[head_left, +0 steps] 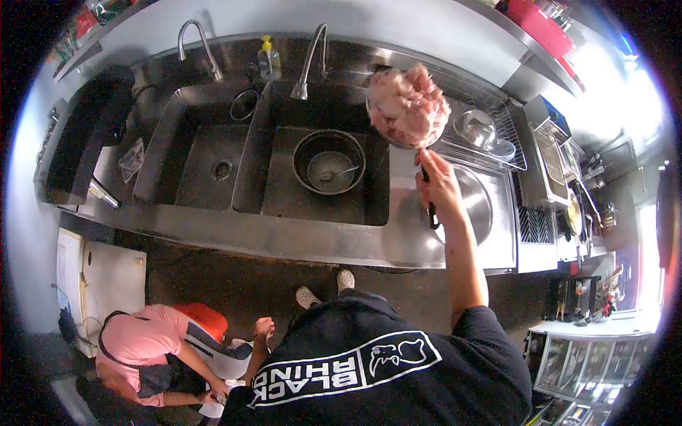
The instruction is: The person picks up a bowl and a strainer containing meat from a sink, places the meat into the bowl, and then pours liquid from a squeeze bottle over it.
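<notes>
Raw, pale pink meat point(408, 106) is piled high in a round, long-handled vessel, most of which the meat hides. My right hand point(435, 177) grips its black handle, holding it up over the counter to the right of the sinks. Low beside the black shirt is my left hand point(263, 328), its fingers curled in and nothing visible in them. A dark round pot point(329, 162) with cloudy liquid and a utensil stands in the right sink basin. Below my right hand, a wide steel bowl point(472, 206) rests on the counter.
A tap point(301, 89) arches over the right basin. The left basin point(206, 153) has a drain. Behind them stands a yellow-topped soap bottle point(268, 58). A wire rack point(508, 131) holds clear bowls. A co-worker in pink point(145, 337) bends low at the left.
</notes>
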Demonstrator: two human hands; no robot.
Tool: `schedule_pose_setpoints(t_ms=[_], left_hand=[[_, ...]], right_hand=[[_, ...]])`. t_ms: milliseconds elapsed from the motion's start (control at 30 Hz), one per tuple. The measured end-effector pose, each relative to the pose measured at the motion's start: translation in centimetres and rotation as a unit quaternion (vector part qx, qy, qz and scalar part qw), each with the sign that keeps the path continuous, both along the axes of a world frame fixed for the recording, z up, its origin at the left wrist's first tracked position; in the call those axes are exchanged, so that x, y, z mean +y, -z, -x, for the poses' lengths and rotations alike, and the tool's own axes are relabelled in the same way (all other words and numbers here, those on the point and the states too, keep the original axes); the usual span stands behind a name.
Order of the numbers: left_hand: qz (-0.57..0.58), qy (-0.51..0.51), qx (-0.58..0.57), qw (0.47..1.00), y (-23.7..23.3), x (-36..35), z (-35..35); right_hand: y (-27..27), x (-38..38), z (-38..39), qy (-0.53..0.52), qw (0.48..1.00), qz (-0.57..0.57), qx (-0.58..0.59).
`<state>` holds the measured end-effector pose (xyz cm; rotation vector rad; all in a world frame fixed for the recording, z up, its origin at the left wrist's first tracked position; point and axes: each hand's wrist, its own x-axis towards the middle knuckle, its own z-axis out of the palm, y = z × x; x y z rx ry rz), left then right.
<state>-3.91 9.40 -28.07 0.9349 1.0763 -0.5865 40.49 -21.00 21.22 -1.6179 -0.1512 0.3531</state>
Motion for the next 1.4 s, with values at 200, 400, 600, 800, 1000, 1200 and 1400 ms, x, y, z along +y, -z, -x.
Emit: schedule_pose_setpoints(t_ms=[200, 400, 600, 800, 1000, 1200, 1400], left_hand=[[0.173, -0.077, -0.158, 0.969, 1.7, 0.1, 0.6], [0.095, -0.102, -0.106, 0.985, -0.8, -1.0, 0.9], [0.135, 0.024, -0.228, 0.964, 0.8, -0.7, 2.1], [0.052, -0.031, -0.094, 0.994, 3.0, -1.5, 2.0], [0.03, -0.027, -0.074, 0.996, 3.0, -0.9, 0.9], [0.007, -0.082, -0.035, 0.996, 0.9, -1.3, 0.4], [0.057, -0.091, -0.025, 0.994, 2.3, 0.1, 2.2]], right_hand=[[8.6, 0.8, 0.1, -0.003, 0.998, 0.047, 0.048], [9.2, 0.9, -0.1, 0.009, 0.996, 0.037, 0.077], [2.9, 0.9, -1.9, 0.006, 0.999, 0.019, 0.026], [-4.9, 1.4, -2.2, 0.023, 0.999, 0.011, -0.048], [-6.7, 1.4, -2.5, 0.01, 0.998, -0.007, -0.068], [0.4, 1.6, -1.7, -0.004, 0.999, 0.048, 0.011], [9.5, 1.6, -0.5, -0.025, 0.993, 0.048, 0.101]])
